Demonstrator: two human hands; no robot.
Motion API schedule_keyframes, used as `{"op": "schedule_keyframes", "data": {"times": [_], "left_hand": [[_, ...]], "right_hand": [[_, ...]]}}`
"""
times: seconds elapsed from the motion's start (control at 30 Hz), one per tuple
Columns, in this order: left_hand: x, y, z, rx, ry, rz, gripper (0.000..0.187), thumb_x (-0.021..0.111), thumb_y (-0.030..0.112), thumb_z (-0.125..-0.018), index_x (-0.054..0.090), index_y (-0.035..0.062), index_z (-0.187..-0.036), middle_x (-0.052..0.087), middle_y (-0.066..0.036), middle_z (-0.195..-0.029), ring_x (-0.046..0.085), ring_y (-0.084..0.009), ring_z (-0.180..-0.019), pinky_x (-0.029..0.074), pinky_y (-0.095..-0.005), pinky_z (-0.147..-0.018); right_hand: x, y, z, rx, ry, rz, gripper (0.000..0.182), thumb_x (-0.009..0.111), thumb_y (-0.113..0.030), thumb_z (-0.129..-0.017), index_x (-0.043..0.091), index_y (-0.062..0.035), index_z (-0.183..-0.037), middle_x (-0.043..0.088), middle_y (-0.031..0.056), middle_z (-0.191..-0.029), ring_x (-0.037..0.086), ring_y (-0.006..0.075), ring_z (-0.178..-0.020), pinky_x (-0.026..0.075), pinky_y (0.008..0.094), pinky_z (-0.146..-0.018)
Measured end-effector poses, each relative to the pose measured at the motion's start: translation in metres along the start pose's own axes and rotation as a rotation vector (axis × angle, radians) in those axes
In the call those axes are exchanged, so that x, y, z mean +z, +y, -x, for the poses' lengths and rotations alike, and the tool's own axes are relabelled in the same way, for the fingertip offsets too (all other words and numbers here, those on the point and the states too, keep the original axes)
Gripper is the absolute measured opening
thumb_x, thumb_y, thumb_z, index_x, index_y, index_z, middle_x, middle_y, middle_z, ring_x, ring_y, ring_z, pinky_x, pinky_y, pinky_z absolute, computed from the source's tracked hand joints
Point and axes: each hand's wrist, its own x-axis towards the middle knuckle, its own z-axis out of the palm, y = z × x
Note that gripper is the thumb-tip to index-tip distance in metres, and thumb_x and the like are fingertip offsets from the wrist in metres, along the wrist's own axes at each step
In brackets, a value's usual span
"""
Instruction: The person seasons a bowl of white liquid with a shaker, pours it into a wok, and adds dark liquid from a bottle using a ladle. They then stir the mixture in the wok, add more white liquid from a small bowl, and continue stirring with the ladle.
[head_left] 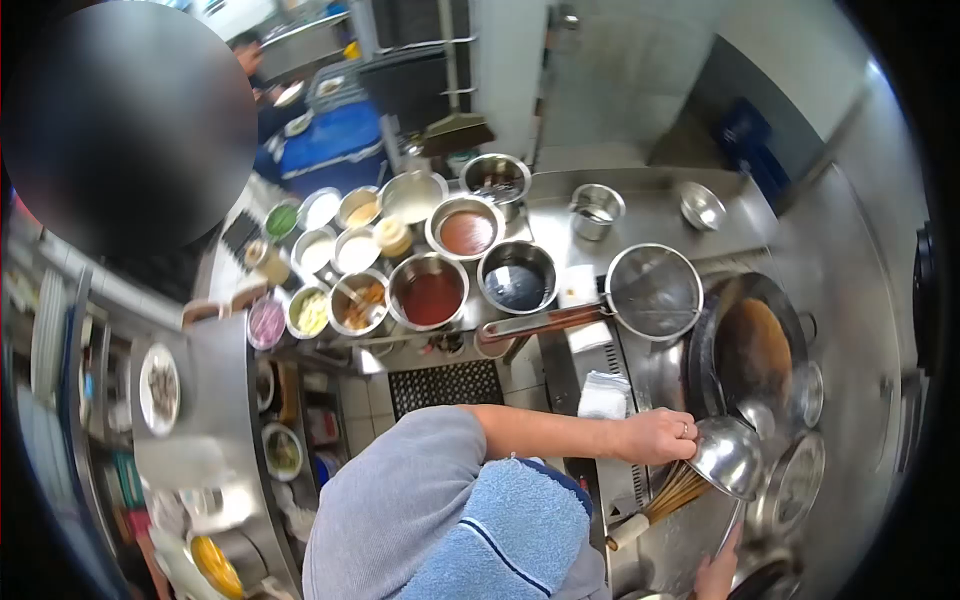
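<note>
My left hand (pixel 655 436) grips the rim of a shiny metal bowl (pixel 728 458), which is tilted beside the near edge of a dark wok (pixel 712 345). The inside of the wok looks brown. At the lower right, my right hand (pixel 715 577) is closed around a thin metal handle (pixel 731 527). That handle runs up behind the bowl; a rounded metal ladle head (pixel 757 417) shows just past the bowl, though their join is hidden. Below my left hand lies a bamboo wok brush (pixel 675 494).
A round mesh strainer (pixel 655 290) rests left of the wok, its handle pointing left. Several bowls of sauces and ingredients, including a red sauce bowl (pixel 428 292), crowd the counter. Folded white cloths (pixel 604 395) lie nearby. Another person (pixel 262 85) is in the background.
</note>
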Motion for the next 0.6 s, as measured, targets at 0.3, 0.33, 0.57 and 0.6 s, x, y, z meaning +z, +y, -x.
{"op": "schedule_keyframes", "data": {"times": [0.3,0.33,0.57,0.6], "left_hand": [[0.032,0.074,0.026,-0.819,0.617,0.261,0.009,0.056,0.005,-0.079,0.049,-0.0007,-0.075,0.046,-0.007,-0.061,0.046,-0.0127,-0.055,0.037,-0.0326,-0.051],[0.036,0.079,0.035,-0.887,0.668,0.282,0.006,0.055,0.005,-0.081,0.053,-0.0003,-0.079,0.048,-0.003,-0.062,0.047,-0.0084,-0.057,0.039,-0.0303,-0.05],[-0.008,0.173,0.116,-1.032,1.017,0.482,0.02,0.055,0.007,-0.083,0.059,0.0011,-0.101,0.06,0.0,-0.08,0.061,-0.0083,-0.069,0.054,-0.0252,-0.059],[-0.013,0.189,0.129,-1.037,1.074,0.441,0.02,0.056,0.007,-0.083,0.059,0.0014,-0.102,0.061,0.0,-0.081,0.061,-0.0082,-0.069,0.054,-0.0251,-0.059]], "right_hand": [[-0.025,-0.008,-0.008,0.166,-0.054,-0.264,0.035,0.05,-0.012,-0.09,0.048,0.006,-0.12,0.062,0.017,-0.076,0.058,0.0238,-0.059,0.047,0.0396,-0.054],[-0.029,-0.019,0.002,0.206,0.014,-0.34,0.032,0.05,-0.014,-0.091,0.053,0.005,-0.116,0.064,0.0185,-0.078,0.059,0.0253,-0.059,0.048,0.0412,-0.056],[-0.011,-0.013,-0.024,-0.231,0.446,-0.296,0.029,0.053,-0.017,-0.091,0.059,0.003,-0.111,0.066,0.0195,-0.081,0.061,0.0269,-0.061,0.049,0.0423,-0.059],[-0.008,-0.011,-0.033,-0.315,0.496,-0.268,0.029,0.053,-0.018,-0.091,0.059,0.0028,-0.111,0.066,0.0194,-0.081,0.061,0.0269,-0.061,0.049,0.0422,-0.059]]}}
